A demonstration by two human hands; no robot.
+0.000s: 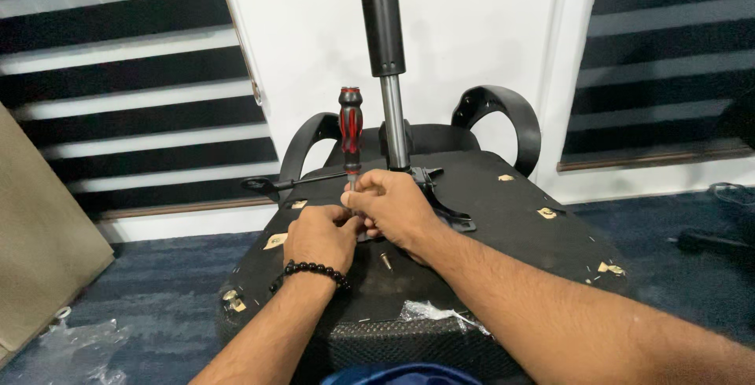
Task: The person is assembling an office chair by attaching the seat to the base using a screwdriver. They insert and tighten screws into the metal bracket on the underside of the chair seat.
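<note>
An upturned office chair seat (503, 220) lies bottom up in front of me, its gas cylinder (391, 110) sticking straight up from the metal mechanism plate (448, 210). A red and black screwdriver (351, 129) stands upright on the seat bottom. My right hand (391, 210) pinches its shaft low down. My left hand (321, 235), with a black bead bracelet on the wrist, presses against the same spot right beside it; the screwdriver tip is hidden by both hands. A loose screw (386, 261) lies just below my right hand.
Two black armrests (497, 110) curve up behind the seat. A lever (271, 185) juts out to the left. Clear plastic wrapping (436, 313) lies on the near seat edge, more plastic (75, 346) on the blue carpet beside a cardboard sheet (39, 243).
</note>
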